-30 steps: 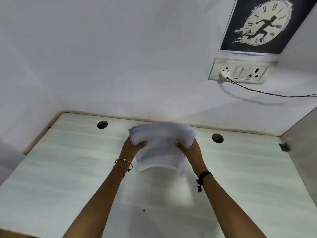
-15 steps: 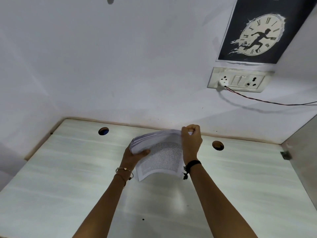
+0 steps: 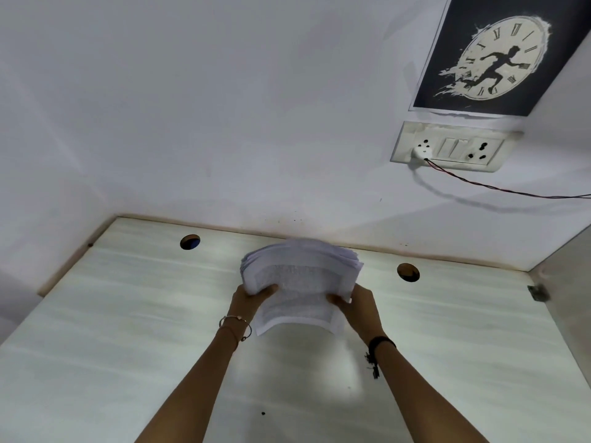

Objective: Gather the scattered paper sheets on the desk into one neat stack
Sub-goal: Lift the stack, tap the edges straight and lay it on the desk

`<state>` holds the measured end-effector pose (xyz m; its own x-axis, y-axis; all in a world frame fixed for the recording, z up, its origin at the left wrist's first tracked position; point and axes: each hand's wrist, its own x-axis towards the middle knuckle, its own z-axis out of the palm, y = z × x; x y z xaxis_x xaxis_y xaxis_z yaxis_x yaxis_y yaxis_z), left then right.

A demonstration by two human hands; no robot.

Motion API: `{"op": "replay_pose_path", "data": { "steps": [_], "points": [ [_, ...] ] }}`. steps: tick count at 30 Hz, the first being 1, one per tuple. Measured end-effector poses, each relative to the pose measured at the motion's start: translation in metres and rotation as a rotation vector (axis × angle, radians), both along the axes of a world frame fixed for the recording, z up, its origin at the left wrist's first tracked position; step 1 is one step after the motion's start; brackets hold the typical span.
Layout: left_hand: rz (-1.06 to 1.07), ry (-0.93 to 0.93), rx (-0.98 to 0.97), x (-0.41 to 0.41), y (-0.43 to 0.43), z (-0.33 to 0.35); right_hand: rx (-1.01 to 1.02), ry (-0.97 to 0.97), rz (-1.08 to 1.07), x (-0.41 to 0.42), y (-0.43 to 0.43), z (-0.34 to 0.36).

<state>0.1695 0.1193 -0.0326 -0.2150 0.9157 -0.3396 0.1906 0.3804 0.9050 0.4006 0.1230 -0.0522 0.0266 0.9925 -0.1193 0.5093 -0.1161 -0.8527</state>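
Left hand (image 3: 248, 299) grips the left edge of the paper stack (image 3: 300, 281), thumb on top and fingers hidden beneath. Right hand (image 3: 359, 306) clamps the right edge the same way. Holding both sides likely keeps the sheets from sliding apart while they get squared.

The stack is held over the surface (image 3: 128, 314), back-centre, between the two cable holes (image 3: 190, 242) and near the wall. Can't tell if its far edge touches the surface.

The stack is thick, with white sheets and dense print on the top page. The near edge droops and curls. The far edges are fanned, uneven and motion-blurred, so it is not neat yet. Every sheet in view is in this stack, so gathering looks done and aligning is left.

A socket plate (image 3: 451, 147) with a plugged wire is on the wall, with a clock poster (image 3: 499, 55) above it.
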Motion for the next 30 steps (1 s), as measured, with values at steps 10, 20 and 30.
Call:
{"op": "replay_pose_path", "data": {
  "steps": [10,20,30],
  "points": [
    [-0.026,0.06,0.158,-0.019,0.019,0.044,0.136,0.016,0.04,-0.002,0.022,0.034],
    [0.104,-0.021,0.095,-0.019,0.006,0.019,0.013,0.114,0.02,-0.019,0.024,0.009],
    [-0.035,-0.138,0.034,-0.027,-0.004,0.022,-0.03,0.058,0.01,-0.016,0.018,-0.011]
  ]
}}
